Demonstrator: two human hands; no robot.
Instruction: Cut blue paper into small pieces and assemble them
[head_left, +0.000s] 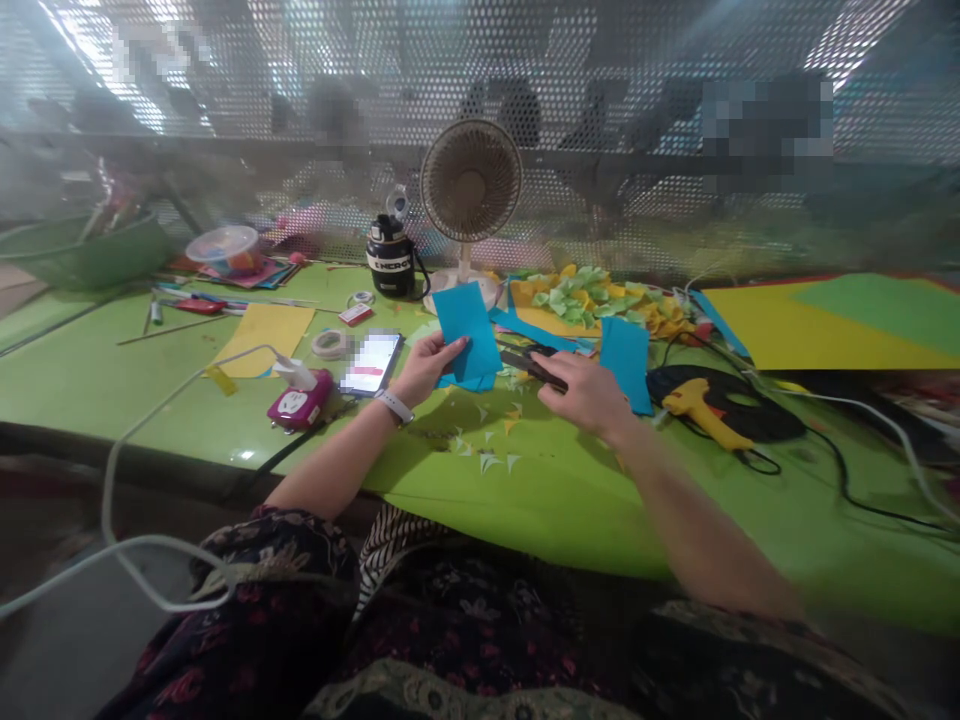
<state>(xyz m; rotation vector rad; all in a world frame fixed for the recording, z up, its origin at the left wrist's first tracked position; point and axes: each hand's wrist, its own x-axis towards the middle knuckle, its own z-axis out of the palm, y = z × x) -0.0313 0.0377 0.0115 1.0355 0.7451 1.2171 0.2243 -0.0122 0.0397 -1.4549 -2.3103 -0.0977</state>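
In the head view, my left hand (426, 368) pinches an upright blue paper rectangle (466, 325), thumb on its near face. More blue paper pieces (476, 382) lie just beneath it on the green table. My right hand (581, 388) is closed on the dark handles of a pair of scissors (517, 359), whose blades point left toward the blue paper. A blue strip (540, 330) lies behind the scissors, and another stack of blue paper (625, 360) is right of my right hand. Small paper scraps (487, 462) are scattered in front of my hands.
A fan (471, 185) and black bottle (391, 260) stand behind. A phone (371, 362) and purple power socket (300, 402) with cables lie left. A yellow glue gun (705, 412), cut green and yellow paper (592, 298) and large yellow sheets (780, 325) lie right.
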